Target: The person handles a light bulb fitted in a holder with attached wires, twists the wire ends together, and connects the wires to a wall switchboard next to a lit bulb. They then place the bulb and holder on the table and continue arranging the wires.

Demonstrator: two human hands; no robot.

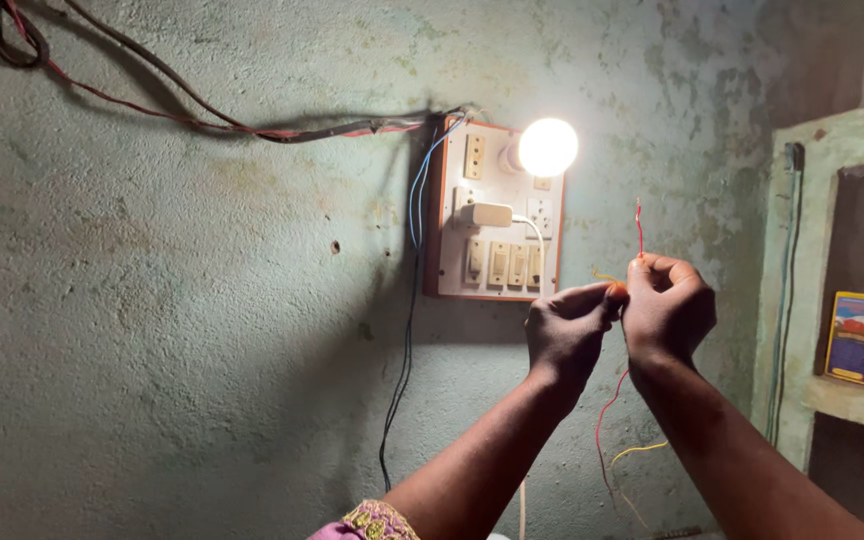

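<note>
**Two hands pinch thin wires together below a wall switchboard**

Both hands are raised in front of a rough green wall (182, 300), meeting just below and to the right of the switchboard (497, 210). The left hand (564, 335) is curled, thumb and forefinger pressed together on the yellow wire (607, 278), whose short free end sticks out to the left and slightly up. The right hand (667, 305) is also closed in a pinch, clamped on the red wire (638, 225), whose tip stands almost upright above the knuckles. The fingertips of the two hands touch, so the wires meet right at that point, between the hands; neither hand is nearer than the other.

The long run of both wires hangs down: the red one drops between the forearms in a loose curve, and the yellow one reappears lower, beside the right forearm. Both forearms rise steeply from the bottom edge and converge at the wrists.

A lit bulb (548, 147) glows at the board's top right corner, a white plug (487, 213) sits in a socket, and blue cables (414, 200) trail down the wall. A recessed shelf (857, 400) on the right holds a small yellow-edged box (855, 338).
</note>
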